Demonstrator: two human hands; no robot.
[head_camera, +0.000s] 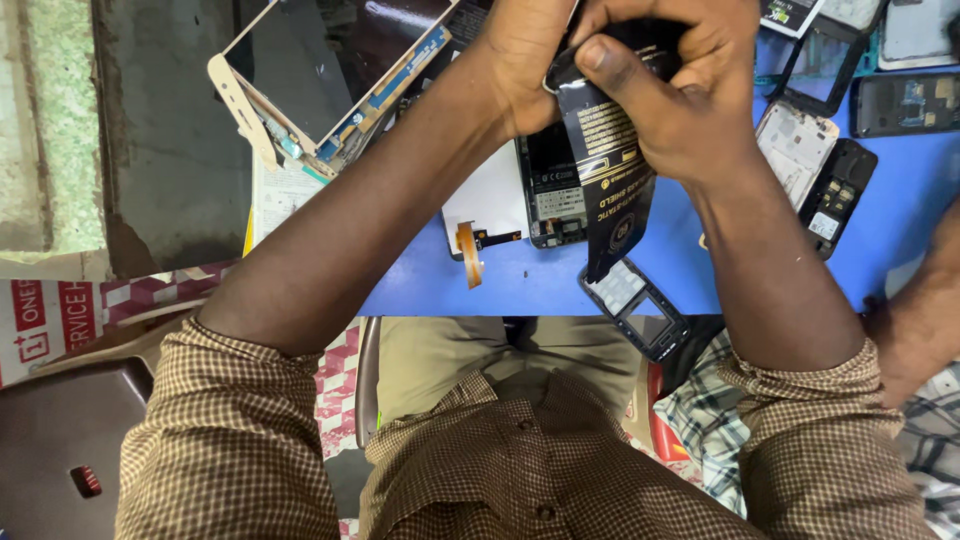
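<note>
Above the blue bench (540, 285), both the left hand (525, 60) and right hand (680, 100) gripped a black pouch (610, 170), its top apparently being torn, contents not yet out.

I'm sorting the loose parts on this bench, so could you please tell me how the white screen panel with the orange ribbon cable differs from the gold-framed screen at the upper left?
The white screen panel lies flat on the blue table, partly under the left hand; the gold-framed screen sits tilted, off the blue surface. The white panel trails an orange ribbon; the gold one shows a dark glass face. Both are bare phone screens.
</note>
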